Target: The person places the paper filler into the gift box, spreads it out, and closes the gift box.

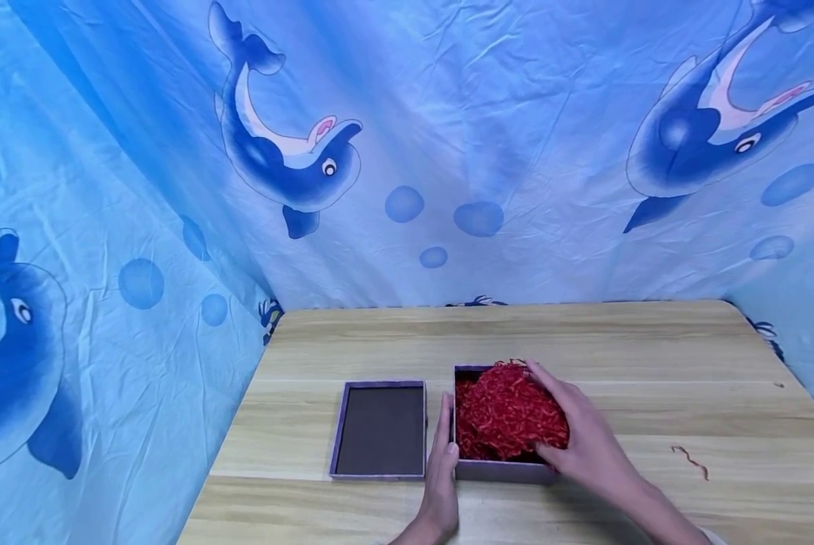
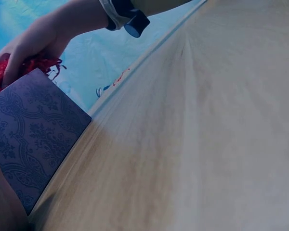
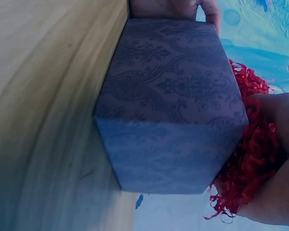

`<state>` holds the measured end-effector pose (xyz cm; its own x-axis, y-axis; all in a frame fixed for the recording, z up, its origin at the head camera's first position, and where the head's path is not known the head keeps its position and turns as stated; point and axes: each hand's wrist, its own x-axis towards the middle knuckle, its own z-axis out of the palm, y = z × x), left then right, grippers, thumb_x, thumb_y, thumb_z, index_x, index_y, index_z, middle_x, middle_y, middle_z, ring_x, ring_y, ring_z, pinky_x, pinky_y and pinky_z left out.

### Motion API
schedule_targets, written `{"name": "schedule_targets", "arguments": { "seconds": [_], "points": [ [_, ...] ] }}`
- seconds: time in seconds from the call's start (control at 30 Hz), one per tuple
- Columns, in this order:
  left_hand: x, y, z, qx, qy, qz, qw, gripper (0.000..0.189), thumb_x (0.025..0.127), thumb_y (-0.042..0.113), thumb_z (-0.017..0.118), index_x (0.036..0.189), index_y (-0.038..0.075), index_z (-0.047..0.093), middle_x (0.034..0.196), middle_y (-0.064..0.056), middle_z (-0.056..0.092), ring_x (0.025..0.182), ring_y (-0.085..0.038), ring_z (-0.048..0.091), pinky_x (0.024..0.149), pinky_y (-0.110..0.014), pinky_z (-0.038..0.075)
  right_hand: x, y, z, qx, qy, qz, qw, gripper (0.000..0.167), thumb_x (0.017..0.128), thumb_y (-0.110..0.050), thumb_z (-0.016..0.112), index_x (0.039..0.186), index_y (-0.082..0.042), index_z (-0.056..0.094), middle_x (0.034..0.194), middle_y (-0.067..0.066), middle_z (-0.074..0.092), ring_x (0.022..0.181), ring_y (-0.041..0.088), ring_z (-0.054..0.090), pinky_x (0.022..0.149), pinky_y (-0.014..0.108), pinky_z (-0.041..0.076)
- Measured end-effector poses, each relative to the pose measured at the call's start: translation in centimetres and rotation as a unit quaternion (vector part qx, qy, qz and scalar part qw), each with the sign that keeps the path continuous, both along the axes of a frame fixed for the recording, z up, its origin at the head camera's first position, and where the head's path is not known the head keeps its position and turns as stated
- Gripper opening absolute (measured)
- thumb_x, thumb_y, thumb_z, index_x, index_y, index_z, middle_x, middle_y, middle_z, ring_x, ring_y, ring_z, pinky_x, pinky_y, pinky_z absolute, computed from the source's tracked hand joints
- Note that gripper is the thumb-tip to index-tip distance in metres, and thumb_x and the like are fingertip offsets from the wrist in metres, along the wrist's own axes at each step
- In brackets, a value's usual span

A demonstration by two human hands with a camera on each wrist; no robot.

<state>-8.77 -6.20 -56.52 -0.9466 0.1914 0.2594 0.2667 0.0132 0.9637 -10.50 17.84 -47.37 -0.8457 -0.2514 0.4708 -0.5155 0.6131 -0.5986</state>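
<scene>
A purple patterned gift box (image 1: 505, 471) stands open on the table with red shredded paper (image 1: 509, 409) heaped in it and bulging above the rim. My right hand (image 1: 587, 439) grips a clump of that paper at the box's right side, thumb near, fingers far. Against the box's left wall rests my left hand (image 1: 441, 477), its fingers straight. The right wrist view shows the box's damask sides (image 3: 173, 72) and strands of red paper (image 3: 253, 159) in the right hand's grasp. Left of the left hand lies the box lid (image 1: 382, 431), its dark inside facing up.
A loose red paper strand (image 1: 691, 462) lies on the wooden table (image 1: 652, 363) to the right, with a tiny scrap (image 1: 778, 385) farther back. Blue dolphin-printed curtains (image 1: 516, 151) hang behind the table and on its sides.
</scene>
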Motion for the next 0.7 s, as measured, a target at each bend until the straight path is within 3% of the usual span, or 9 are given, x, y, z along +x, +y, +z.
{"name": "schedule_targets", "arguments": {
  "seconds": [0.13, 0.4, 0.57, 0.7],
  "points": [
    [0.1, 0.1, -0.1, 0.004, -0.003, -0.002, 1.0000, 0.068, 0.115, 0.017, 0.020, 0.179, 0.013, 0.000, 0.186, -0.017, 0.001, 0.169, -0.005, 0.003, 0.128, -0.015, 0.004, -0.5, -0.8, 0.1, 0.031, 0.000, 0.000, 0.9995, 0.142, 0.055, 0.015, 0.100, 0.176, -0.024, 0.035, 0.150, 0.023, 0.066, 0.129, 0.048, 0.065, 0.098, 0.075, 0.057],
    [0.0, -0.1, 0.0, 0.008, -0.017, -0.002, 0.9998, 0.068, 0.115, 0.018, 0.020, 0.179, 0.012, 0.000, 0.187, -0.013, 0.002, 0.168, -0.004, 0.004, 0.129, -0.016, 0.005, -1.4, -2.3, -0.4, 0.115, 0.029, 0.003, 0.9930, 0.144, 0.053, -0.006, 0.111, 0.175, -0.019, 0.036, 0.151, 0.020, 0.066, 0.134, 0.043, 0.065, 0.106, 0.068, 0.051],
    [0.0, 0.0, -0.1, 0.017, -0.018, -0.006, 0.9997, 0.068, 0.115, 0.018, 0.020, 0.179, 0.011, -0.003, 0.187, -0.013, 0.001, 0.168, -0.003, 0.004, 0.129, -0.016, 0.005, -1.2, -1.9, -0.1, 0.103, -0.002, 0.005, 0.9947, 0.137, 0.059, -0.017, 0.111, 0.175, -0.022, 0.038, 0.154, 0.019, 0.064, 0.139, 0.044, 0.062, 0.113, 0.074, 0.045],
    [0.0, 0.0, -0.1, 0.017, -0.019, -0.007, 0.9996, 0.068, 0.115, 0.019, 0.021, 0.179, 0.013, -0.003, 0.187, -0.012, 0.000, 0.168, -0.003, 0.003, 0.128, -0.016, 0.004, -0.7, -1.2, 0.4, 0.075, -0.019, 0.002, 0.9970, 0.123, 0.067, -0.032, 0.108, 0.171, -0.021, 0.044, 0.157, 0.020, 0.063, 0.142, 0.050, 0.057, 0.113, 0.080, 0.041]
  ]
}}
